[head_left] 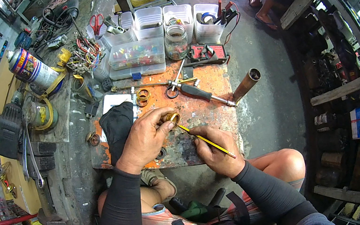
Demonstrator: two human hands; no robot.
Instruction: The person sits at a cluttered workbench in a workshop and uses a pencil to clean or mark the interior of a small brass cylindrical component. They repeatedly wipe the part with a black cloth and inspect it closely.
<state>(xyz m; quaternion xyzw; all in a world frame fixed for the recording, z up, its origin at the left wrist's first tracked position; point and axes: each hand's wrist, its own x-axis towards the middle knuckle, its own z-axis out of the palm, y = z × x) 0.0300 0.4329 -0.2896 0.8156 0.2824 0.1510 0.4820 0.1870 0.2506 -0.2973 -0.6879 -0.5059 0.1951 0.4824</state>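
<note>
Between the thumb and fingers of my left hand point(144, 138) is a brass-coloured ring point(173, 117), held tilted above the orange, paint-worn bench point(174, 147). My right hand point(220, 149) grips a yellow and black pencil point(185, 129). Its front end meets the ring's near edge; I cannot tell whether it touches. More brass rings point(142, 97) lie beyond my left hand. A black cloth point(118, 125) is beside that hand, and a small dark metal ring point(161, 153) sits below it. Farther off lies a tool with a black handle point(195, 91).
A copper-coloured tube point(247, 86) stands at the bench's right edge. Clear bins point(149, 22), a lidded parts box point(136, 57), a glass jar point(176, 44) and a red meter point(206, 52) line the back. Wrenches point(34, 160) lie left. Another person's legs point(265, 7) show at far right.
</note>
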